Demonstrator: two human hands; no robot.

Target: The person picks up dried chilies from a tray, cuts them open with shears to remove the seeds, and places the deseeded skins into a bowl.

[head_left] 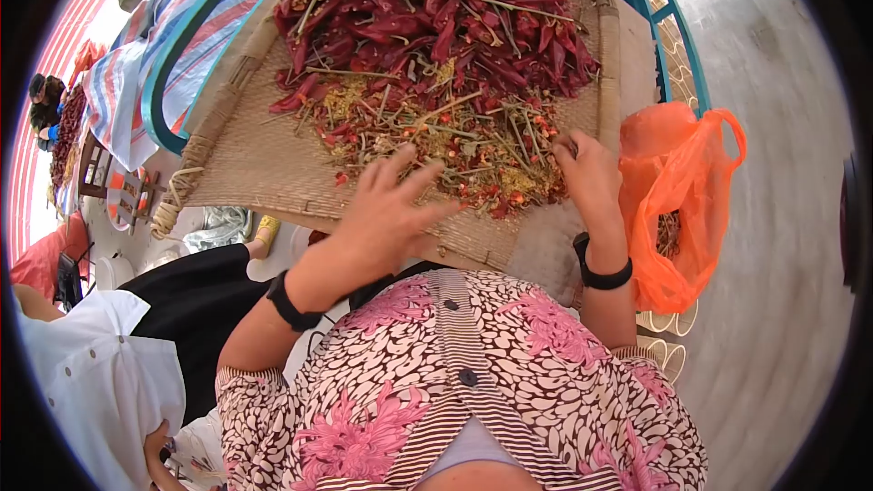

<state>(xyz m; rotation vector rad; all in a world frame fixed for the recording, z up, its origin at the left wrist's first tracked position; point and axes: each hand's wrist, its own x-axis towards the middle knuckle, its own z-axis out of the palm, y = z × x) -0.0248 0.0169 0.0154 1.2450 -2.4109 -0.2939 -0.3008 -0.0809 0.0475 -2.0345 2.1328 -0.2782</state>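
The fingers (419, 182) of the left hand (364, 232) are spread apart, palm down, over the near edge of the stem litter (446, 141), near the centre of the frame. The fingers (566, 147) of the right hand (596, 177) are curled close together at the litter's right edge; whether they pinch anything, I cannot tell. The litter lies between and beyond the hands, its long axis slanting from upper left to lower right, its lower right end nearer the right hand. The red peppers (436, 14) are heaped just behind it, at top centre, on the woven tray (264, 164). An orange bag (668, 218) stands beside the right wrist.
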